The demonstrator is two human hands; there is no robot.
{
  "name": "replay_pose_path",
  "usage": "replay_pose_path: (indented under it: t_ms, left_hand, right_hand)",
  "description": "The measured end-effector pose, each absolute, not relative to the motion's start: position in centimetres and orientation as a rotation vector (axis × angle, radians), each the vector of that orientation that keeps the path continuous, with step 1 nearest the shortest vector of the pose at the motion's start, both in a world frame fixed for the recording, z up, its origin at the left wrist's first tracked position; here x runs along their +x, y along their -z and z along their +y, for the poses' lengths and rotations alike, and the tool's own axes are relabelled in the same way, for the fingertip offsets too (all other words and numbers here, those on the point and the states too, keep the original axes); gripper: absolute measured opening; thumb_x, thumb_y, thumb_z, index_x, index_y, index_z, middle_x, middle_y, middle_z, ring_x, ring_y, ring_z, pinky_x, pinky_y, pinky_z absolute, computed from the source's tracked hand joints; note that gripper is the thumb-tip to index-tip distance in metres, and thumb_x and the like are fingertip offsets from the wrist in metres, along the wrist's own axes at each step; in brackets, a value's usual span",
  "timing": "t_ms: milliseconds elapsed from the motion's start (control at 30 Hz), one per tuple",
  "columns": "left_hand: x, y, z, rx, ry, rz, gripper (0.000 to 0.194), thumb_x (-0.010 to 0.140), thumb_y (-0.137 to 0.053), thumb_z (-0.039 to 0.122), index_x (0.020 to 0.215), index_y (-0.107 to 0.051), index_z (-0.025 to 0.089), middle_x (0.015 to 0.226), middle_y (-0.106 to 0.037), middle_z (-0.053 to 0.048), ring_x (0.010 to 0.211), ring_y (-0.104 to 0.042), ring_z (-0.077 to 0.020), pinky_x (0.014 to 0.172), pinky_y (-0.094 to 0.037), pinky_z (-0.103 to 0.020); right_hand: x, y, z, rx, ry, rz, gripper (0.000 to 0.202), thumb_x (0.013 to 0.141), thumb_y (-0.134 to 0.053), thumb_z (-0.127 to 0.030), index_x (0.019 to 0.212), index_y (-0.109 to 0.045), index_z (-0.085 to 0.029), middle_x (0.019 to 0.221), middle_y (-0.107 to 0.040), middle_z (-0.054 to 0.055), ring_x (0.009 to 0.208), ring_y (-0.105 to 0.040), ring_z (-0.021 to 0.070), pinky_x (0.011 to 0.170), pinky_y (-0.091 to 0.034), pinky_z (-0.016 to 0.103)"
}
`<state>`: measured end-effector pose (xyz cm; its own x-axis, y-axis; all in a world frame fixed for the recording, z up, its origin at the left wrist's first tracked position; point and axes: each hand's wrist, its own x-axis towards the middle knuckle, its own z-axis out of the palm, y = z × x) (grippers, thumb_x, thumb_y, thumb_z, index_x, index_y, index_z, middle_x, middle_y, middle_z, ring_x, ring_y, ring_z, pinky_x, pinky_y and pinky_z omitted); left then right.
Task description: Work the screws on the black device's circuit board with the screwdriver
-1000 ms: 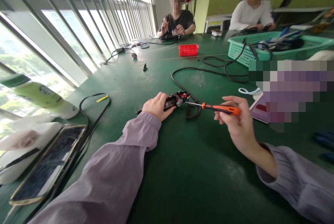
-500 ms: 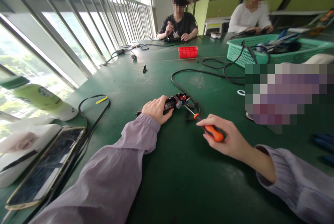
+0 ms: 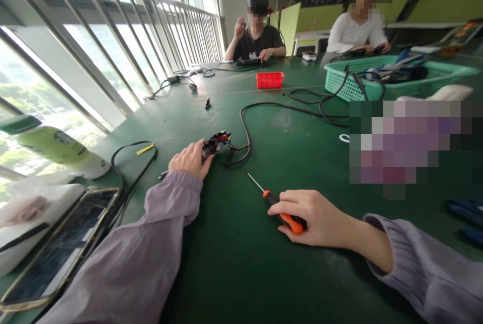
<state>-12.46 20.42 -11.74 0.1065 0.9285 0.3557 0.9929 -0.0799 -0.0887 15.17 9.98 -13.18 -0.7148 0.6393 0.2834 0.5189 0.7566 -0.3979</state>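
Observation:
My left hand is closed around a black corded device whose inner parts and small coloured wires show at its far end. Its rear part is hidden under my palm. A black cord runs from the device's far end across the green table. My right hand grips the orange and black handle of a screwdriver, low over the table. The screwdriver's thin metal shaft points up and left, apart from the device.
Ahead stand a red bin and a green basket holding tools and cords. A small black part lies mid-table. At left are a phone, a strap and a bottle. Two people sit across.
My left hand has moved left with the device. The screwdriver, in my right hand, has come away from the device, lower and nearer me. The person opposite has raised a hand.

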Motion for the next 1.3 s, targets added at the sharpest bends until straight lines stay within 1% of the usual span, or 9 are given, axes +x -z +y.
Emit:
replay_pose_path:
  t_ms: [100,233,367,600,833,1100,1300]
  left_hand:
    - [-15.7,11.4,20.9,-1.901,0.345,-2.001,0.046,0.083,-0.041,0.045,0.121,-0.047,0.020,0.110,-0.060,-0.010,0.095,-0.057,-0.0269,0.068,-0.039,-0.033]
    - [-19.5,11.4,21.3,-1.651,0.459,-2.061,0.042,0.082,-0.043,0.047,0.116,-0.050,0.023,0.106,-0.060,-0.008,0.091,-0.054,-0.0266,0.067,-0.037,-0.033]
    - [-21.5,11.4,21.3,-1.561,0.503,-1.943,0.039,0.082,-0.044,0.047,0.112,-0.052,0.024,0.101,-0.058,-0.007,0.090,-0.051,-0.0256,0.072,-0.035,-0.035]
    - [-21.6,11.2,21.2,-1.706,0.467,-2.011,0.041,0.083,-0.040,0.043,0.117,-0.049,0.021,0.108,-0.053,-0.008,0.096,-0.047,-0.0257,0.078,-0.033,-0.036]
    - [-21.7,11.6,21.5,-1.616,0.450,-1.884,0.037,0.085,-0.037,0.041,0.113,-0.052,0.022,0.104,-0.055,-0.006,0.093,-0.048,-0.0243,0.077,-0.033,-0.036]
    - [-20.8,11.0,20.4,-1.589,0.620,-1.797,0.034,0.087,-0.036,0.037,0.115,-0.050,0.022,0.108,-0.058,-0.007,0.095,-0.051,-0.0246,0.084,-0.033,-0.038]
    - [-20.4,10.3,19.9,-1.670,0.798,-1.725,0.033,0.086,-0.041,0.033,0.115,-0.049,0.020,0.109,-0.060,-0.013,0.098,-0.055,-0.0259,0.088,-0.033,-0.041]
  right_hand:
    - [15.2,13.1,9.9,-0.884,-0.420,-2.548,0.023,0.075,-0.056,-0.023,0.098,-0.060,-0.018,0.081,-0.059,0.002,0.070,-0.052,0.0121,0.065,-0.040,0.024]
    - [15.1,12.9,9.9,-0.911,-0.443,-2.549,0.024,0.076,-0.055,-0.023,0.099,-0.059,-0.019,0.081,-0.059,0.002,0.070,-0.052,0.0125,0.066,-0.041,0.025]
    - [15.0,12.8,9.9,-0.923,-0.452,-2.548,0.024,0.076,-0.054,-0.023,0.099,-0.058,-0.020,0.081,-0.059,0.002,0.070,-0.052,0.0126,0.065,-0.041,0.025]
    - [15.0,12.8,9.8,-0.946,-0.478,-2.548,0.024,0.076,-0.056,-0.023,0.100,-0.058,-0.019,0.082,-0.059,0.002,0.070,-0.053,0.0127,0.066,-0.042,0.026]
    - [14.9,12.7,9.8,-0.949,-0.485,-2.538,0.026,0.076,-0.056,-0.022,0.101,-0.058,-0.019,0.083,-0.060,0.002,0.071,-0.054,0.0129,0.067,-0.043,0.026]
    - [14.6,12.2,9.7,-0.961,-0.499,-2.484,0.027,0.074,-0.057,-0.021,0.101,-0.058,-0.020,0.084,-0.061,0.002,0.072,-0.055,0.0125,0.067,-0.043,0.025]
    - [14.5,11.7,9.7,-0.992,-0.548,-2.396,0.026,0.075,-0.056,-0.020,0.101,-0.057,-0.020,0.082,-0.059,0.002,0.069,-0.056,0.0120,0.064,-0.045,0.023]
